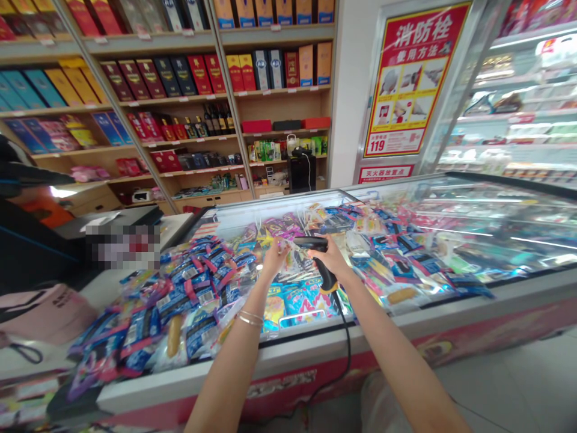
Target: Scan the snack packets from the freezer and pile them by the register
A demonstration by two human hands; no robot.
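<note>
My right hand (332, 257) is wrapped round a black barcode scanner (325, 273), its head pointing left and its cable hanging from the handle. At the left of the scanner's head, my left hand (274, 260) has its fingers closed on a clear wrapped packet (294, 260), whose contents are too blurred to name. Both hands are above the open part of a chest freezer (270, 356). Below them lie colourful blue and pink bags (309, 300). Many blue and red wrapped packs (202, 270) are heaped on the left side.
The scanner's black cable (348, 343) runs down over the freezer's front edge. A pink bag (45, 316) stands on the counter at left. Shelves with boxed bottles (174, 75) line the back, beside a red poster (415, 78). A refrigerated display (518, 114) is at right.
</note>
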